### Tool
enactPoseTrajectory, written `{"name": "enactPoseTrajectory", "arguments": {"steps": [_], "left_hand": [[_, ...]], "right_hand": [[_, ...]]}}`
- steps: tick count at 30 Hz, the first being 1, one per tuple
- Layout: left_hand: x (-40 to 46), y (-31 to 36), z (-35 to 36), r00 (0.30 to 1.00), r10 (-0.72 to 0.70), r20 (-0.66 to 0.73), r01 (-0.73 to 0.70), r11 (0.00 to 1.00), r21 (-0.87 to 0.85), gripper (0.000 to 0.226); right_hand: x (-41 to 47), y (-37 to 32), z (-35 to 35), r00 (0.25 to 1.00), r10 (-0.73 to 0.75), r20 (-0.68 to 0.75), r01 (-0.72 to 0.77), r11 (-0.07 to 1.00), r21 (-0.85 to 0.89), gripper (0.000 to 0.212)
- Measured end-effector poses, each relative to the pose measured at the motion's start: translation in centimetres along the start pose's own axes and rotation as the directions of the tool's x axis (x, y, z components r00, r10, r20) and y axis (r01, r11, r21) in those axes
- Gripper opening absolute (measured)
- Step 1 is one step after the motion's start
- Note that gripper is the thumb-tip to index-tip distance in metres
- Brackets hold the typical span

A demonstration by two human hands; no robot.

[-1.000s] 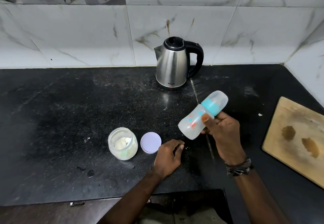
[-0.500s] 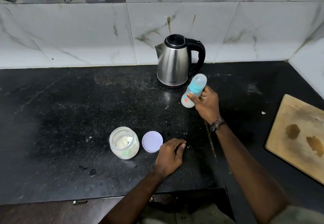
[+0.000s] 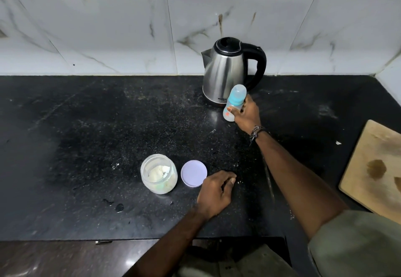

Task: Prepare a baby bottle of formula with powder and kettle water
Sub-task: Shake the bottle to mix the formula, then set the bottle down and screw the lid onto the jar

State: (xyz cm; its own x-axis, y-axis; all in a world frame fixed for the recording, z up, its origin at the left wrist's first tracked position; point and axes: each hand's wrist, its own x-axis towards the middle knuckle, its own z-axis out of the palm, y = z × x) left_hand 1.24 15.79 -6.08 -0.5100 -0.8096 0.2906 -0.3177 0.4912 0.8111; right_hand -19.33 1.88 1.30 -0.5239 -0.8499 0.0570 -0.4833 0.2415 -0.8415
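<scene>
Right hand point(image 3: 246, 116) wrapped round the middle of the baby bottle point(image 3: 234, 103), thumb on the front, fingers behind. Bottle capped, nearly upright, base at or just above the black counter point(image 3: 86, 124), right beside the steel kettle point(image 3: 225, 72). Hard to tell if touching down yet. Left hand point(image 3: 216, 192) resting on the counter, fingers loosely curled, holding nothing, just beside the purple lid point(image 3: 193, 173). Lid lying flat, next to the open powder jar point(image 3: 158, 173), white powder inside.

About the bottle: small, clear plastic, so likely light and not easy to break. Smooth sides, maybe a bit slippery with wet fingers. Best held round the narrow middle, like now, not by the clear cap on top, which may pop off. Tall and thin, so easy to tip over; better set down flat and let go slowly.

About the kettle: bigger and heavier, maybe hot on the shiny part. Safe place to grab: the black handle at the back.

Wooden board point(image 3: 373, 172) off to the right, well apart.
</scene>
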Motion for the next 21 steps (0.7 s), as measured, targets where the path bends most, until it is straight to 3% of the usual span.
{"name": "enactPoseTrajectory", "arguments": {"steps": [13, 18, 21], "left_hand": [[0.0, -0.1, 0.0, 1.0, -0.01, 0.014, 0.01, 1.0, -0.012, 0.016], [0.0, -0.1, -0.1, 1.0, -0.031, 0.001, 0.031, 0.998, -0.056, 0.015], [-0.2, -0.1, -0.2, 0.997, -0.069, -0.017, 0.067, 0.989, -0.136, 0.013]], "right_hand": [[-1.3, 3.6, 1.3, 0.996, 0.019, 0.09, -0.001, 0.982, -0.189, 0.055], [-3.5, 3.2, 0.2, 0.998, 0.065, -0.009, -0.066, 0.994, -0.092, 0.07], [-5.9, 2.2, -1.0, 0.997, 0.005, -0.081, -0.005, 1.0, 0.001, 0.057]]}}
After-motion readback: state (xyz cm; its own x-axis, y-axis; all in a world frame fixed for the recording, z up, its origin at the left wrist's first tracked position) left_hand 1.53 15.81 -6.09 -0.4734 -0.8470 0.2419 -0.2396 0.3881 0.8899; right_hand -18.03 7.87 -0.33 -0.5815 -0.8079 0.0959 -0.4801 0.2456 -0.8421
